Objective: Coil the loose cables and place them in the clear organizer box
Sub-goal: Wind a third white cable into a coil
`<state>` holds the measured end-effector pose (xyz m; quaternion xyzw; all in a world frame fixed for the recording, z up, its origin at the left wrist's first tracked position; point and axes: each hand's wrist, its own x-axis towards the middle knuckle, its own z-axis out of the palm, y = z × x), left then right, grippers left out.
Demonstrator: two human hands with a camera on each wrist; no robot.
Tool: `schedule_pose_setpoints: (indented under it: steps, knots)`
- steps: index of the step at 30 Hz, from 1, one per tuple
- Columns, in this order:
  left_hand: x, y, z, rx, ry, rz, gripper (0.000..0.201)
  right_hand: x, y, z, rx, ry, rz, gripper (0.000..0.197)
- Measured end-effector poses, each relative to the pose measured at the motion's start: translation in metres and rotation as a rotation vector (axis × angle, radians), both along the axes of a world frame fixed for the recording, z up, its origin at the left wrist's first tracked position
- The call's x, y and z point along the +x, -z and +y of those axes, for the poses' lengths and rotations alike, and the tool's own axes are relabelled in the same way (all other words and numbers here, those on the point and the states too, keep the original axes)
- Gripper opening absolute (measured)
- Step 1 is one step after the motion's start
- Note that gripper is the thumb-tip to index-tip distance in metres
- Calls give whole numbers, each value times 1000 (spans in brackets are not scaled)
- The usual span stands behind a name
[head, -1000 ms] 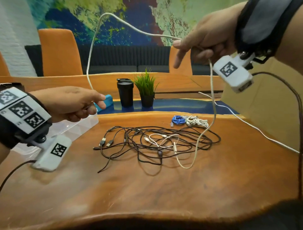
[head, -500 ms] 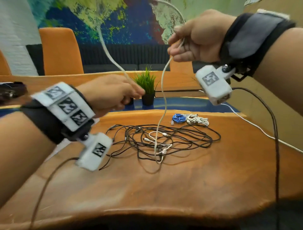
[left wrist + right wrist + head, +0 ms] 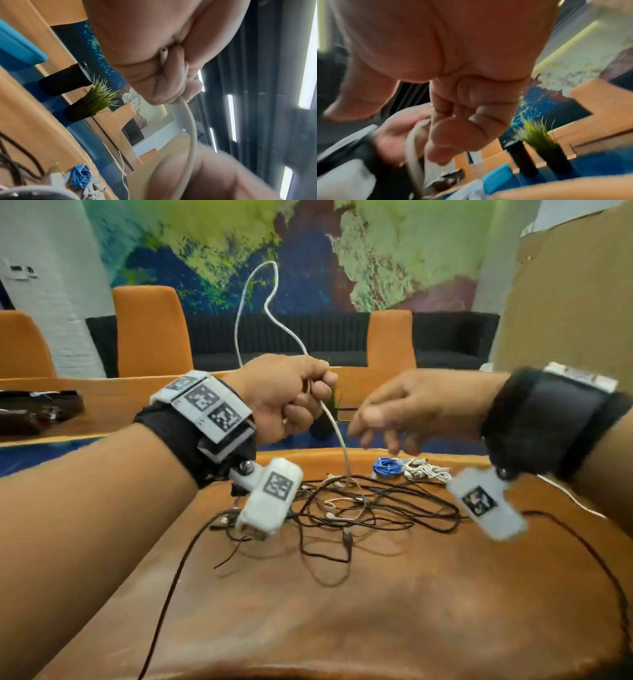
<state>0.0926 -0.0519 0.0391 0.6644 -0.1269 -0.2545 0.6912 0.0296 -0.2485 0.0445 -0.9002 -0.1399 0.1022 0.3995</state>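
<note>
A white cable (image 3: pixel 334 422) is gripped in my left hand (image 3: pixel 301 402), above the wooden table (image 3: pixel 342 611). One loop of it stands up over the fist and the rest hangs down into a tangle of black cables (image 3: pixel 394 508). The left wrist view shows the white cable (image 3: pixel 187 111) and its plug end pressed between the curled fingers (image 3: pixel 164 83). Just right of the cable my right hand (image 3: pixel 383 422) hangs blurred, fingers loosely curled and holding nothing. The clear organizer box is hidden in the head view. A teal piece (image 3: pixel 17 51) lies at the left in the left wrist view.
A coiled blue cable (image 3: pixel 387 467) and a coiled white one (image 3: pixel 426 470) lie behind the tangle. A grass plant (image 3: pixel 99 97) and a black tumbler (image 3: pixel 65 82) stand further back. Orange chairs (image 3: pixel 150 330) line the far side. A cardboard wall (image 3: pixel 565 302) rises at the right.
My right hand has dropped from high up and let go of the white cable. My left hand has moved right and now holds the cable alone, with a loop above it.
</note>
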Motion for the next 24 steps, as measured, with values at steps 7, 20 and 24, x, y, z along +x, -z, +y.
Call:
schedule_pose_setpoints:
  steps: [7, 20, 24]
  knots:
    - [13, -8, 4, -86, 37, 206, 27, -15, 35, 20, 207, -37, -24, 23]
    - [14, 36, 26, 758, -95, -219, 26, 18, 36, -4, 935, 422, 265, 22]
    - [12, 36, 30, 1068, -187, -716, 21, 12, 25, 8, 683, 433, 63, 16]
